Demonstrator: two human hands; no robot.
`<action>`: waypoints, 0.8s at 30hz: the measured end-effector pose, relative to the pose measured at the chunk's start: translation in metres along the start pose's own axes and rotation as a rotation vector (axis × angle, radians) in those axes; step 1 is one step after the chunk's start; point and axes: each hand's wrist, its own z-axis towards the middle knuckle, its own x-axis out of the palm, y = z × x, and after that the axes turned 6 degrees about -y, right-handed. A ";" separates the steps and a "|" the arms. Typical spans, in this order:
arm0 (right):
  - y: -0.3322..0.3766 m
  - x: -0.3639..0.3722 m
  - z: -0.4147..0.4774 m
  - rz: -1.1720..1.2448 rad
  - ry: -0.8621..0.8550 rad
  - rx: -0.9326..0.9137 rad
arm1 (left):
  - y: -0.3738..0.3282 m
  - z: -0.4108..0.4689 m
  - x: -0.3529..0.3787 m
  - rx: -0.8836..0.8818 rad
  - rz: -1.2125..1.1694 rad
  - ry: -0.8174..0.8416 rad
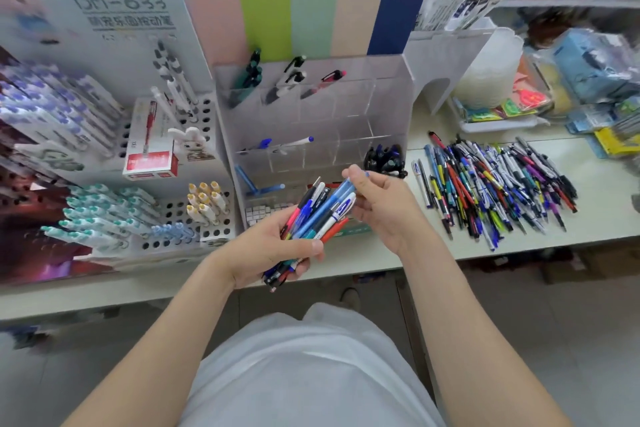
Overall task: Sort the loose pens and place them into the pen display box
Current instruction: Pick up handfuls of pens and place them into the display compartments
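My left hand (pixel 273 248) grips a bundle of mixed pens (pixel 317 215) in front of the clear tiered pen display box (pixel 377 104). My right hand (pixel 377 204) pinches the top end of a light blue pen (pixel 341 192) that sticks out of the bundle. The box holds a few pens in its back row, two blue-tipped pens in the middle row, a blue pen lower left and dark pens at the right end. A large pile of loose pens (pixel 498 184) lies on the counter to the right of the box.
A white peg-hole pen stand (pixel 194 215) with a red box and many pens is left of the display box. Packets, a white tray and a frosted container (pixel 491 73) crowd the back right. The counter's front edge (pixel 381 263) runs under my hands.
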 end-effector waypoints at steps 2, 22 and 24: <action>-0.004 0.012 -0.003 0.094 0.056 0.085 | -0.001 -0.002 -0.005 0.003 -0.003 0.006; 0.000 0.087 0.014 -0.772 0.230 -0.081 | 0.001 -0.022 -0.042 0.363 -0.038 -0.605; 0.003 0.101 0.019 -0.965 0.289 -0.219 | 0.001 -0.024 -0.043 0.401 -0.052 -0.687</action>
